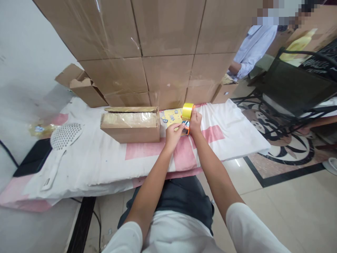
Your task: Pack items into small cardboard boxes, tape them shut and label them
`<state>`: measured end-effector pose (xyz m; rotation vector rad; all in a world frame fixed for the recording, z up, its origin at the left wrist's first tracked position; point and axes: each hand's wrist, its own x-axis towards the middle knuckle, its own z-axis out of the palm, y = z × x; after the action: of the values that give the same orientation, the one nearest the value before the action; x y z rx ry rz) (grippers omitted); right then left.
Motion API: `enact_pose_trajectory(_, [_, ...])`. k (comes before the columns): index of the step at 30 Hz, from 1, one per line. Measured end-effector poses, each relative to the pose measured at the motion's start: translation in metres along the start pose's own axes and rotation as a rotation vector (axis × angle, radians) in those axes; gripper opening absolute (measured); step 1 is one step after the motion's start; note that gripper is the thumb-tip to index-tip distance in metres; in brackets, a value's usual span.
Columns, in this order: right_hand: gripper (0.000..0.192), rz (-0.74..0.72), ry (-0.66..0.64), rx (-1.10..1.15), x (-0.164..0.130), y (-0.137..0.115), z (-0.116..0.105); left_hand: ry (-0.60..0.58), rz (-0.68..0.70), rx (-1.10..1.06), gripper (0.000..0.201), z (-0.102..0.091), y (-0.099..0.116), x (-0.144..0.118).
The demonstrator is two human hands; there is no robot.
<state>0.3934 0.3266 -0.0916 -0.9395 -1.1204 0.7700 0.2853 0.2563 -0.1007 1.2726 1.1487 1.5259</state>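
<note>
In the head view, the taping looks partway done to me. The box (137, 135) sits on the table (92, 165), just left of the hands, and shiny tape runs over its top. A brown edge stands up along its back, so I cannot tell if it is all shut. The yellow roll (187, 111) is fat, so there seems to be lots of tape left. It is up in the hands, apart from the box.

The right hand (195, 123) has its fingers wrapped around the tape gun (187, 130) that carries the roll. The left hand (173, 135) has its thumb and finger at the front of the gun. They are too small to see well, so I cannot tell if they pinch the tape end. A yellow mat (171, 114) with little pictures lies under the hands.

The table has a wrinkly white and pink cloth (139, 150). A white spoon with holes (67, 135) lies at the left, next to a flat black thing (34, 158). Big boxes (168, 70) make a wall at the back. On the right are a person in a pale shirt (256, 47), a dark chair (300, 80) and a patterned floor.
</note>
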Motion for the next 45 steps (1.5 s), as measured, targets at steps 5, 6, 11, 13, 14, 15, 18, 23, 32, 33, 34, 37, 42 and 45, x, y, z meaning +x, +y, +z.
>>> enact_pose_trajectory(5, [0.064, 0.016, 0.129, -0.023, 0.012, 0.007, -0.009, -0.106, -0.085, -0.03, 0.027, -0.004, -0.002, -0.006])
enact_pose_trajectory(6, [0.064, 0.014, 0.17, -0.021, 0.015, 0.009, -0.011, -0.125, -0.105, -0.028, 0.027, -0.004, -0.003, -0.006])
enact_pose_trajectory(11, [0.06, 0.047, 0.265, 0.005, 0.027, 0.012, -0.021, -0.175, -0.271, -0.108, 0.022, -0.001, -0.004, -0.008])
enact_pose_trajectory(13, [0.058, 0.069, 0.281, 0.014, 0.027, 0.011, -0.021, -0.184, -0.321, -0.152, 0.019, 0.001, -0.002, -0.007])
enact_pose_trajectory(14, [0.057, 0.079, 0.288, 0.023, 0.027, 0.01, -0.021, -0.188, -0.342, -0.168, 0.018, 0.001, -0.001, -0.007])
enact_pose_trajectory(15, [0.056, 0.09, 0.296, 0.036, 0.027, 0.01, -0.021, -0.193, -0.358, -0.177, 0.017, 0.001, 0.0, -0.006])
enact_pose_trajectory(18, [0.052, 0.117, 0.324, 0.079, 0.028, 0.009, -0.02, -0.205, -0.384, -0.173, 0.018, 0.002, 0.0, -0.005])
enact_pose_trajectory(23, [0.054, 0.119, 0.347, 0.096, 0.029, 0.006, -0.019, -0.226, -0.351, -0.101, 0.02, -0.004, -0.005, -0.005])
enact_pose_trajectory(32, [0.061, -0.062, 0.237, -0.13, 0.023, 0.001, -0.021, -0.243, -0.266, -0.109, 0.028, -0.011, -0.001, -0.012])
enact_pose_trajectory(33, [0.061, -0.106, 0.22, -0.18, 0.022, 0.001, -0.022, -0.249, -0.278, -0.122, 0.028, -0.01, 0.0, -0.012])
enact_pose_trajectory(34, [0.062, -0.143, 0.205, -0.219, 0.022, 0.002, -0.023, -0.258, -0.289, -0.133, 0.028, -0.01, 0.001, -0.012])
enact_pose_trajectory(37, [0.061, -0.163, 0.212, -0.209, 0.022, 0.001, -0.024, -0.279, -0.316, -0.138, 0.029, -0.009, 0.003, -0.012])
enact_pose_trajectory(42, [0.056, 0.005, 0.25, 0.003, 0.028, -0.002, -0.022, -0.301, -0.244, -0.069, 0.031, -0.009, 0.003, -0.014])
enact_pose_trajectory(45, [0.052, 0.11, 0.237, 0.066, 0.03, -0.002, -0.02, -0.286, -0.145, 0.017, 0.033, -0.009, 0.0, -0.016])
